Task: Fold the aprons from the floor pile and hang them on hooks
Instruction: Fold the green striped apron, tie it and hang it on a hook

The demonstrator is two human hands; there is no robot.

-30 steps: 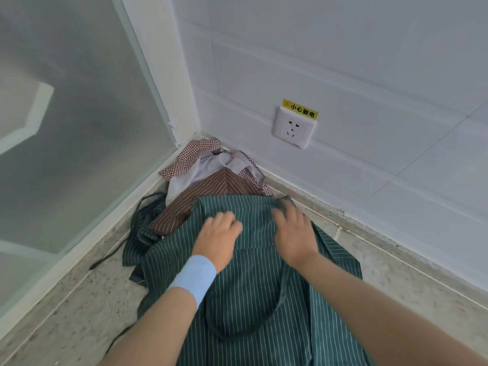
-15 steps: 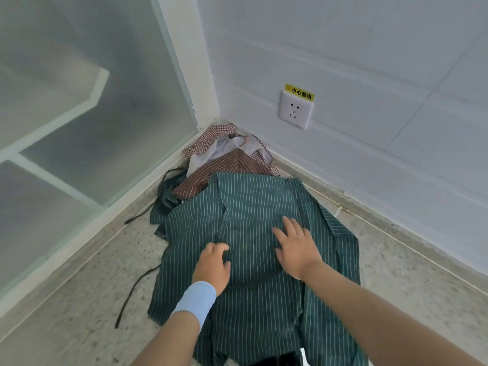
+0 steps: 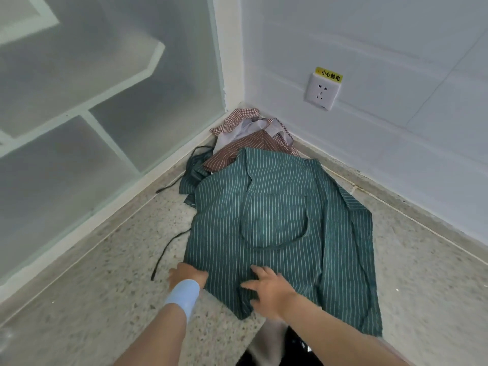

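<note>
Green striped apron [image 3: 277, 220] spread flat on floor [image 3: 105, 260], far end overlapping rest of pile [image 3: 250, 136] in corner. Your left hand [image 3: 186, 276] at near left edge, fingers look tucked under hem, can't tell if gripping. Right hand [image 3: 269, 289] splayed open, pressing cloth flat, probably pinning it for fold. Loose tie [image 3: 169, 249] trails left, mind it.

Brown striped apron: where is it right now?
The brown striped apron lies in the corner pile, partly under the green apron's far edge, below the wall socket.
</note>
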